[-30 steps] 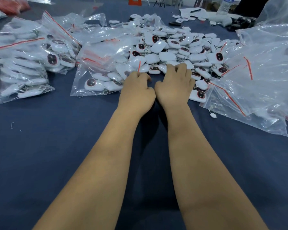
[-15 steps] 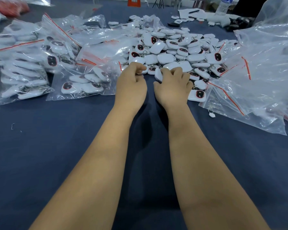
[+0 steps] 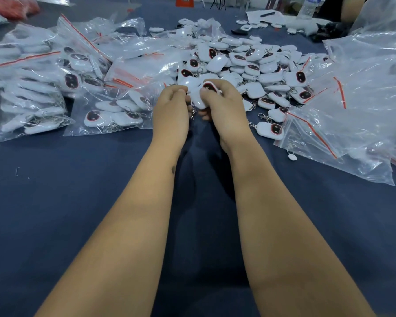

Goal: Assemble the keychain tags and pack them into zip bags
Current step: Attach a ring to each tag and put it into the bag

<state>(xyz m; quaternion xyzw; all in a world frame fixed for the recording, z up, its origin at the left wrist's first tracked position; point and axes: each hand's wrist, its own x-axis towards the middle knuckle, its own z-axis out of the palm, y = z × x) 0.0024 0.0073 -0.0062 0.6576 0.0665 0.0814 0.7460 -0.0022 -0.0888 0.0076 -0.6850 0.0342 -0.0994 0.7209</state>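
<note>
- My left hand (image 3: 170, 110) and right hand (image 3: 224, 108) both grip small white plastic keychain tags (image 3: 198, 97) with curled fingers.
- They are above the dark blue table (image 3: 55, 191), before the loose pile of tags (image 3: 249, 62).

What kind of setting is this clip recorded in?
Probably a small packing workshop: a heap of loose white keychain tags, filled zip bags and empty zip bags spread over a dark blue cloth-covered table.

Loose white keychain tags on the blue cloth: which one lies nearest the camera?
The white oval keychain tag with the dark window, lying alone at the pile's near right edge, beside the empty clear zip bag's red strip; all others lie farther back.
</note>
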